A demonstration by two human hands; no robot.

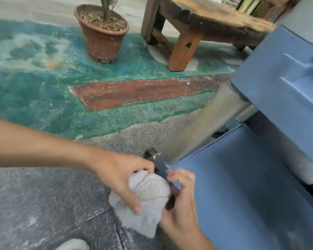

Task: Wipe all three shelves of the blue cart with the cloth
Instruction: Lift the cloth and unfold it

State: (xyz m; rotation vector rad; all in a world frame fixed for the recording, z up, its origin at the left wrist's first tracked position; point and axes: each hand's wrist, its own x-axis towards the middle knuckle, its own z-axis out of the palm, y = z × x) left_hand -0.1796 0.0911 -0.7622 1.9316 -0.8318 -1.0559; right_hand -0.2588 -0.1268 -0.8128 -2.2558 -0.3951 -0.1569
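Note:
The blue cart fills the right side, with its lowest shelf (242, 186) close to the floor and a higher blue shelf (282, 69) above it at the upper right. A bunched white cloth (148, 193) sits at the near left corner of the lowest shelf. My left hand (123, 175) grips the cloth from the left and above. My right hand (181, 204) holds the cloth from the right, its fingers next to the shelf's corner edge. A dark caster wheel (150, 153) shows just beyond the hands.
A grey metal cart post (211, 120) rises at an angle from the corner. On the worn green and red painted floor stand a terracotta plant pot (101, 37) and a wooden stool (197, 27) farther back. A pale shoe tip (74, 245) shows at the bottom edge.

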